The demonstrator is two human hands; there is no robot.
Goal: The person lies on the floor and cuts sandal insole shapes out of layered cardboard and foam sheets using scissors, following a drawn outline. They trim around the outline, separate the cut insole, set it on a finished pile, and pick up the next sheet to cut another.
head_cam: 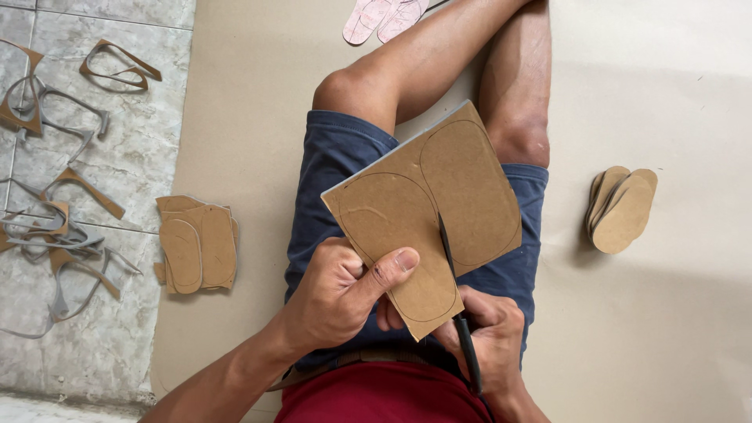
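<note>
Here the left hand (338,291) pinches the brown board (427,211) at its near edge; the right hand (486,337), just beside, grips scissors (458,301) pointing away along the traced sole outlines.

Bright, even daylight, sharp focus throughout; soft shadows fall beside the stacked cutouts (621,207), no glare or blur.

Left hand (338,294) fingers curled, thumb pressed flat, right hand (489,337) fisted low, knees bent
</note>
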